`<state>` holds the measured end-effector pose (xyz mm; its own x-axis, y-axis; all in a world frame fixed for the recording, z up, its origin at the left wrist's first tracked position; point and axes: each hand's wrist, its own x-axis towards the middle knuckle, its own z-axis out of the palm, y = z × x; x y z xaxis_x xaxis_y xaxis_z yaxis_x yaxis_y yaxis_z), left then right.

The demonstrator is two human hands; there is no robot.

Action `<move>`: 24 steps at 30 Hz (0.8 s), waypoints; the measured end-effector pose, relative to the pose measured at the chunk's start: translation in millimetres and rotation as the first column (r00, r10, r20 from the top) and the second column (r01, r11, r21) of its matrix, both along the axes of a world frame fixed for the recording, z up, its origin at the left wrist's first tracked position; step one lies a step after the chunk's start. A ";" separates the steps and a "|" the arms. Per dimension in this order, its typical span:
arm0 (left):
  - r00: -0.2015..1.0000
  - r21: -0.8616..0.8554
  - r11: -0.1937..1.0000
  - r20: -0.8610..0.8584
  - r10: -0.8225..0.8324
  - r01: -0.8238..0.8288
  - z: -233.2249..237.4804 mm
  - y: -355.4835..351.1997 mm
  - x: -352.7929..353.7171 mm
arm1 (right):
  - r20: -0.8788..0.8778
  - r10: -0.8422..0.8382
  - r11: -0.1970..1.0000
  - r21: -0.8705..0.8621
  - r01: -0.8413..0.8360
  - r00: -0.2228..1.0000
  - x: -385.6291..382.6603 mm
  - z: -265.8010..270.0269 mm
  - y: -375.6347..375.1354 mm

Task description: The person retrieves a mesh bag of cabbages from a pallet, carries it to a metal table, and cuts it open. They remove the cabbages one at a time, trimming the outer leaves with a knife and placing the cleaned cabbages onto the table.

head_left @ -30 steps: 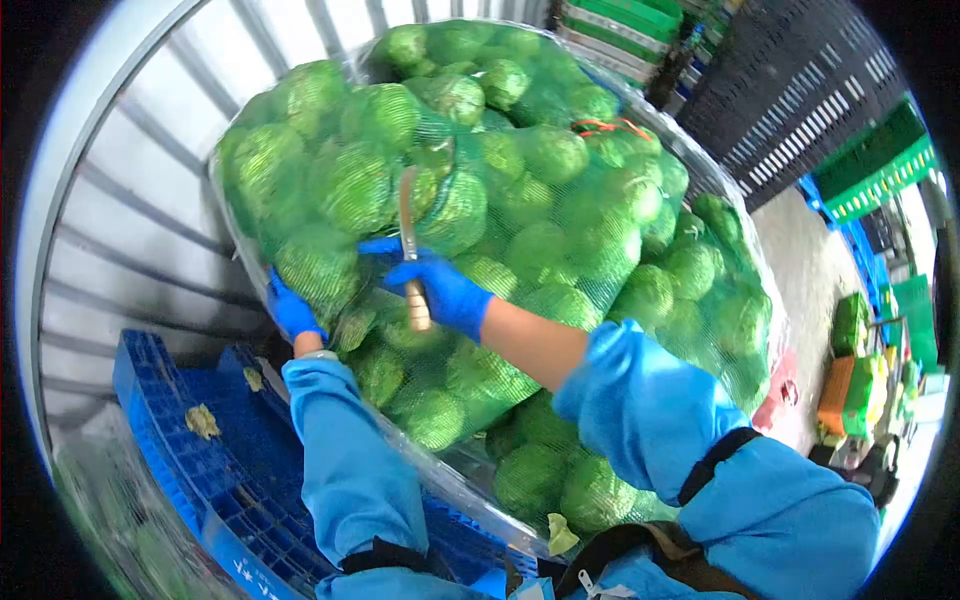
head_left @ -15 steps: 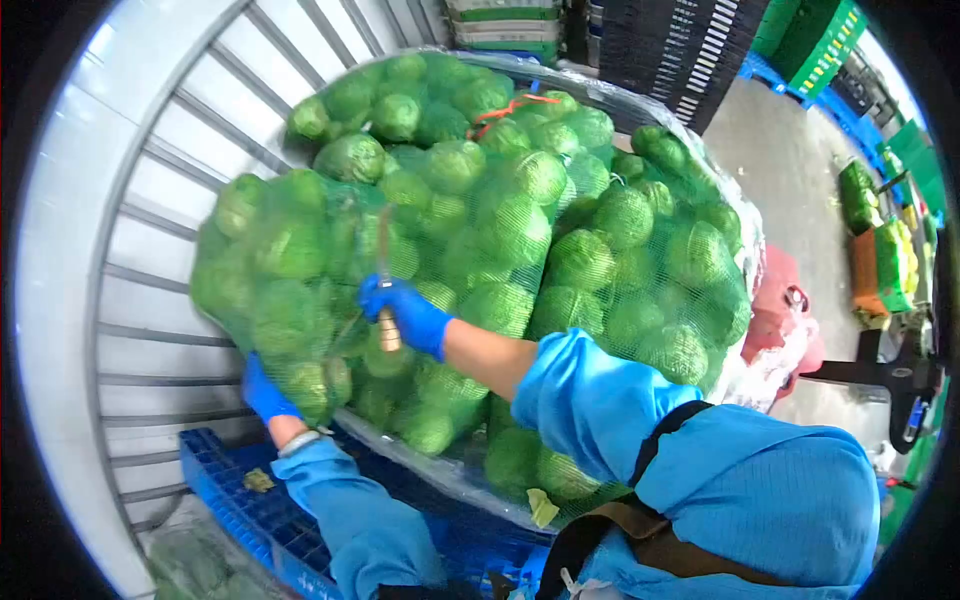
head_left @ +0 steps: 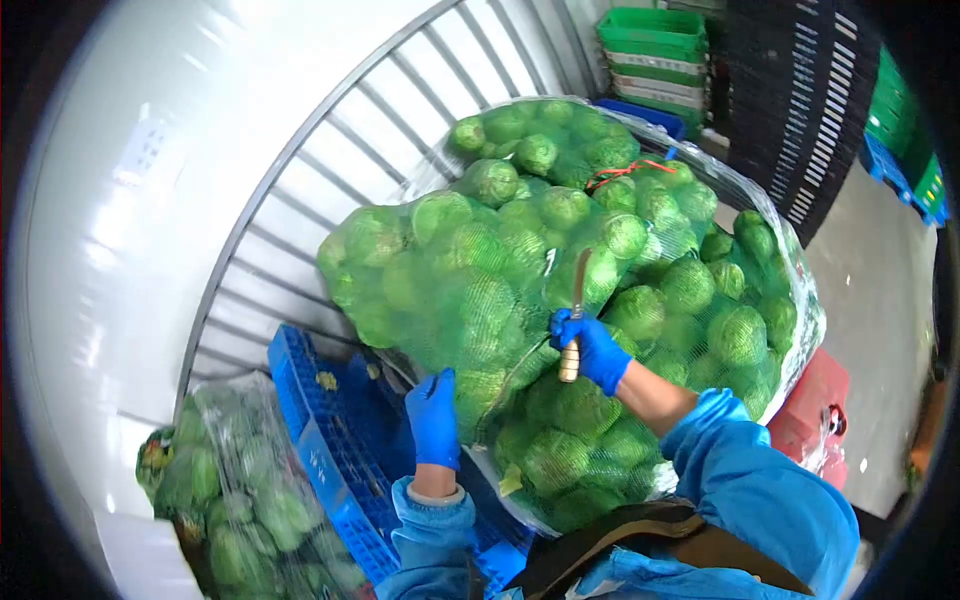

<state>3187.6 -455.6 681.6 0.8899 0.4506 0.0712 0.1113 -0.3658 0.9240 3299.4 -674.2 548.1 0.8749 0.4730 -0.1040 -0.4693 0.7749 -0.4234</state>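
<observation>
My right hand [head_left: 592,350], in a blue glove, is closed around the wooden handle of a knife [head_left: 580,285]. Its blade points up, in front of the cabbages. To the left and lower, my left hand [head_left: 433,420], also gloved in blue, is closed on the lower edge of a green mesh bag [head_left: 470,290] full of cabbages. Its fingertips are partly hidden, with the netting drawn tight beside them. A second mesh bag of cabbages [head_left: 690,290] lies to the right, and more cabbages [head_left: 560,450] bulge through netting below my right hand.
A blue plastic pallet [head_left: 330,450] with leaf scraps lies at lower left, beside plastic-wrapped cabbages [head_left: 250,500]. Metal railing [head_left: 290,200] curves along the white wall. Green crates [head_left: 655,40] and tall black crates [head_left: 790,100] stand behind; a red object [head_left: 810,410] sits at right.
The view has turned left, so the bags appear farther right. My left hand has moved from the bag's lower left side to nearer my right hand. The knife stays in my right hand.
</observation>
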 end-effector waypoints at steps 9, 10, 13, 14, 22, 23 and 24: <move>0.985 0.016 0.992 -0.121 -0.122 0.125 59.8 -109.0 -132.7 | 0.310 0.193 0.940 -0.330 -0.085 0.931 -112.0 121.7 -127.4; 0.981 0.057 0.983 -0.099 -0.169 0.175 58.3 -115.8 -140.8 | 0.299 0.180 0.937 -0.341 -0.071 0.937 -130.7 121.5 -136.9; 0.956 0.227 0.933 -0.158 -0.249 0.280 56.8 -133.1 -172.3 | 0.205 0.107 0.943 -0.330 -0.034 0.973 -175.1 109.4 -152.4; 0.945 0.238 0.917 -0.146 -0.293 0.321 59.5 -141.2 -178.9 | 0.217 0.080 0.951 -0.310 -0.009 0.973 -186.4 101.8 -157.3; 0.686 0.263 0.638 -0.187 -0.703 0.724 -4.9 -195.6 -169.6 | -0.158 -0.399 0.867 -0.385 0.316 0.903 -204.2 16.7 -213.0; 0.608 0.262 0.552 -0.238 -0.758 0.791 -6.5 -187.0 -161.1 | -0.166 -0.427 0.851 -0.406 0.333 0.889 -195.2 7.7 -214.7; 0.622 0.174 0.604 -0.077 -0.779 0.778 -0.6 -157.1 -151.0 | -0.176 -0.457 0.833 -0.427 0.351 0.872 -186.0 -2.0 -218.6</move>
